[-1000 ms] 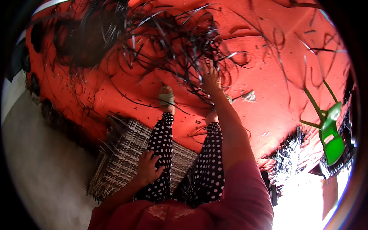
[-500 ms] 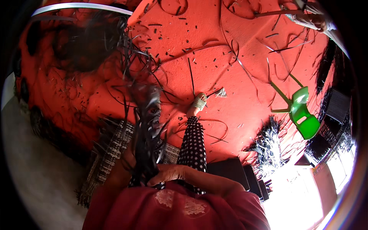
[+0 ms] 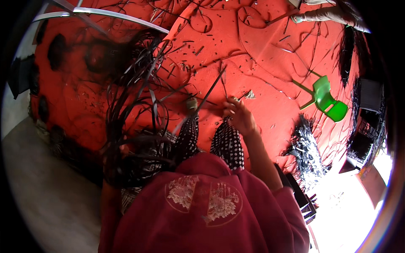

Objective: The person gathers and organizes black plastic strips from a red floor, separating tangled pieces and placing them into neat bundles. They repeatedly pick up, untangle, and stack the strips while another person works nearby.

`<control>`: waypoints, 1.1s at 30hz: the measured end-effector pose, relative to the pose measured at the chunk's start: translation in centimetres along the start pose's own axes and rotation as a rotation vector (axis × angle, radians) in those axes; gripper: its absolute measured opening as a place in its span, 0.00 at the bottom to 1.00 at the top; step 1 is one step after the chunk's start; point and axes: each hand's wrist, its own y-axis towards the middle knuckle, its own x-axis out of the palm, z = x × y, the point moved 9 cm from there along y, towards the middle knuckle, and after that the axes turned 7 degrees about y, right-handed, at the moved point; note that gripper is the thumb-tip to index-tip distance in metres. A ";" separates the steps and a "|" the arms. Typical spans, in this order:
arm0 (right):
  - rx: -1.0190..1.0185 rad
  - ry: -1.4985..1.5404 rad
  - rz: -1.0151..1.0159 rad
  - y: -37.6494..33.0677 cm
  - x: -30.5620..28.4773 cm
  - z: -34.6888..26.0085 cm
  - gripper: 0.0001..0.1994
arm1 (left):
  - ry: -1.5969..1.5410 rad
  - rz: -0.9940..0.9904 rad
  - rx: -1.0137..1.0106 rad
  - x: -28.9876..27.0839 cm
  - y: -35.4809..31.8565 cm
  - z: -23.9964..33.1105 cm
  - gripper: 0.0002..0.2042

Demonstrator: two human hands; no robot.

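A bundle of long, flat black strips (image 3: 139, 90) arches up from the floor at the left and droops in loops round my left forearm. Through these strips only a bit of my left hand (image 3: 123, 148) shows; it appears closed on the bundle, its fingers mostly covered. My right hand (image 3: 240, 117) is stretched forward over my right foot, fingers loosely bent and apart, nothing visible in them. One stiff dark strip (image 3: 212, 89) slants across between my knees, apart from that hand. Partly under the strips, by my left leg, lies a black-and-white woven piece (image 3: 166, 137).
The red floor (image 3: 270, 55) is strewn with loose strips and short black offcuts. A green chair (image 3: 324, 99) lies at the right, with a pile of black strips (image 3: 307, 147) nearer me. A pale metal bar (image 3: 122, 17) crosses the upper left. Another person's leg (image 3: 325, 14) shows at the upper right.
My right hand has left the strips at my lap and reached forward to the right. The bundle has swung left, round my left arm. My view and knees have shifted.
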 end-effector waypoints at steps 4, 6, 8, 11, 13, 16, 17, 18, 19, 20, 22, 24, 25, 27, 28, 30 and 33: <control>0.196 -0.110 0.459 7.7 -1.6 10.0 0.35 | 0.075 0.137 0.129 -6.6 -4.8 2.8 0.19; 0.254 -0.033 0.442 11.7 2.7 15.5 0.39 | 0.092 0.209 0.212 -8.6 -7.2 3.9 0.19; 0.295 0.088 0.217 16.2 6.5 20.3 0.42 | 0.121 0.318 0.290 -10.0 -10.9 5.8 0.18; 0.418 -0.483 -0.110 14.8 10.5 23.6 0.45 | 0.143 0.431 0.453 -11.4 -14.1 8.9 0.18; 0.419 -0.931 -0.211 9.8 14.0 25.6 0.41 | 0.130 0.524 0.586 -12.0 -16.3 10.2 0.17; 0.571 -0.956 -0.492 6.3 11.2 34.4 0.35 | 0.140 0.620 0.775 -11.8 -18.1 14.0 0.17; 0.530 -0.975 -0.537 4.0 10.7 36.4 0.34 | 0.158 0.642 0.803 -11.7 -19.2 15.0 0.16; 0.565 -1.018 -0.552 2.3 10.3 37.5 0.34 | 0.168 0.666 0.814 -11.8 -20.2 15.6 0.16; 0.583 -1.065 -0.548 0.5 10.2 37.6 0.35 | 0.175 0.667 0.815 -11.7 -20.5 16.1 0.15; 0.657 -1.137 -0.509 -1.1 9.2 37.0 0.36 | 0.175 0.666 0.825 -11.9 -20.5 17.0 0.14; 0.616 -1.244 -0.379 -3.4 6.7 33.9 0.37 | 0.183 0.660 0.815 -12.3 -20.4 18.3 0.13; 0.497 -1.351 -0.123 -6.0 4.1 28.2 0.34 | 0.177 0.636 0.762 -14.2 -19.9 19.1 0.12; 0.449 -1.699 0.022 -7.1 0.9 24.3 0.30 | 0.124 0.488 0.712 -15.5 -16.6 19.1 0.10; 0.216 -1.723 -0.030 -11.4 0.1 20.2 0.26 | 0.088 0.318 0.723 -21.7 -14.9 19.5 0.08; 0.192 -1.834 -0.020 -13.6 -0.5 18.9 0.22 | 0.046 0.200 0.731 -24.0 -12.3 19.5 0.08; 0.132 -2.008 -0.017 -17.2 -1.9 17.3 0.16 | -0.052 0.305 0.633 -29.2 -7.5 18.9 0.07; -0.079 -2.195 -0.044 -18.9 -1.5 18.3 0.09 | -0.040 0.335 0.532 -34.5 -0.3 19.3 0.08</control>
